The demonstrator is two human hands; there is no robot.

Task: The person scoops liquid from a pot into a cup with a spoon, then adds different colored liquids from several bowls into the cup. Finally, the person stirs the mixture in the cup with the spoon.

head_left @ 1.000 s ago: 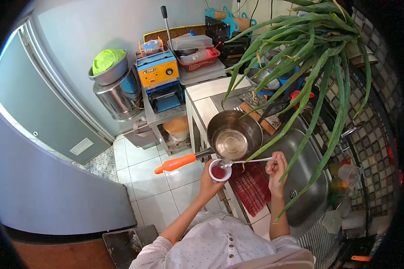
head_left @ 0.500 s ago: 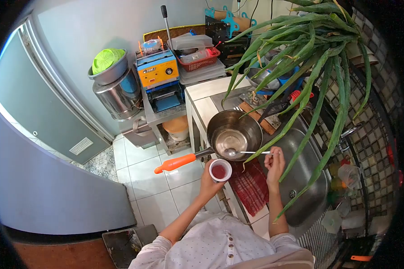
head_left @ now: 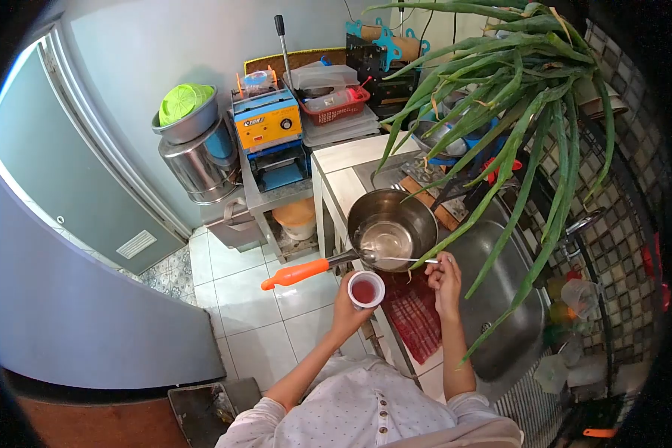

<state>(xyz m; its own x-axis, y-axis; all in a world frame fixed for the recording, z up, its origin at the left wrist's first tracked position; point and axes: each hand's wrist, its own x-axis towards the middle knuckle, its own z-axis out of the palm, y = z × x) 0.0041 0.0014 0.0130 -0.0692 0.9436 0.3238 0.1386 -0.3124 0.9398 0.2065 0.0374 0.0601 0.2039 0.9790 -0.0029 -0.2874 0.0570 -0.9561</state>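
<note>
The cup is white, round-rimmed, and contains red liquid; left hand clasped around it. Right hand pinches a silvery spoon.

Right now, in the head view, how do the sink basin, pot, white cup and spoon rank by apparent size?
1. Sink basin
2. Pot
3. White cup and spoon, left unranked: the spoon looks longer but much thinner.

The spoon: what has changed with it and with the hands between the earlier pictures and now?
The right hand moved the spoon forward from above the cup to over the pot. Nothing was let go. The left hand still holds the cup; the pot stayed in place.
</note>
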